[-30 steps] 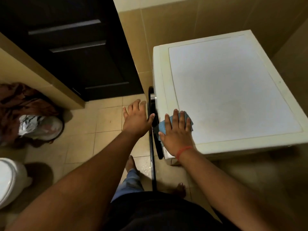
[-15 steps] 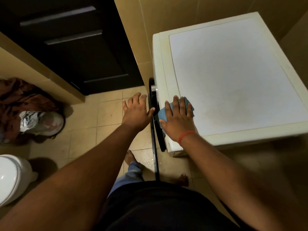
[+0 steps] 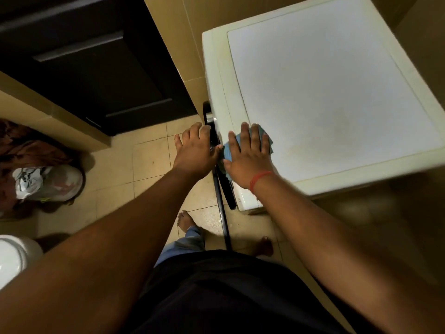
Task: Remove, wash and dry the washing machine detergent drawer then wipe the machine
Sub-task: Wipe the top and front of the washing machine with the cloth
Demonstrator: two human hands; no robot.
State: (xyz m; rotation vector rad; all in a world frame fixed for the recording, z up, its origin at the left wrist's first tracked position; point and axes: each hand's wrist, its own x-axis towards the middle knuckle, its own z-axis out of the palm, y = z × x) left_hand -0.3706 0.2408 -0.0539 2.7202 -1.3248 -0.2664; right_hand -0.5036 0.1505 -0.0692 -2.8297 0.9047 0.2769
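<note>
Right hand (image 3: 248, 162) grip: flat, fingers spread, pressing a blue cloth (image 3: 261, 143) onto the front-left corner of the washing machine (image 3: 337, 92) top. Left hand (image 3: 195, 153) grip: released, palm against the dark edge of the open machine door (image 3: 222, 189). Machine stands on tiled floor (image 3: 115, 169) beside a dark cabinet (image 3: 91, 68).

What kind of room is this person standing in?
Probably a bathroom or laundry corner of a home. A white washing machine stands against tiled walls, the floor is tiled too, and a heap of clothes lies beside a dark cabinet.
</note>
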